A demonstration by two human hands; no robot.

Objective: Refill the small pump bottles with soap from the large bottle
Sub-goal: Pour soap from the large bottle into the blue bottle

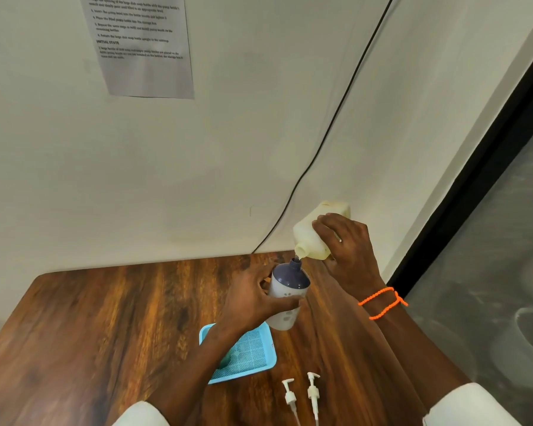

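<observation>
Large bottle tilted over the small pump bottle, above the table point(111, 318).

Your right hand point(348, 247) is gripping the large bottle point(313, 232), base up-right, mouth pointing down-left just above the small pump bottle point(286, 290); your left hand point(253, 299) is wrapping its fingers point(282, 302) around that bottle's body, neck pointing up.

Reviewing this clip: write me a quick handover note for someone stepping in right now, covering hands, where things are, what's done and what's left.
Left hand grips the small pump bottle, neck open, held above the table.
Right hand holds the large bottle tilted, its mouth right over the small bottle's neck.
Two pump heads lie on the table near the blue tray.
Done: pump off, pour lined up. Fill level cannot be seen.
Left: finish pouring, refit a pump. No other small bottle is visible.
</observation>
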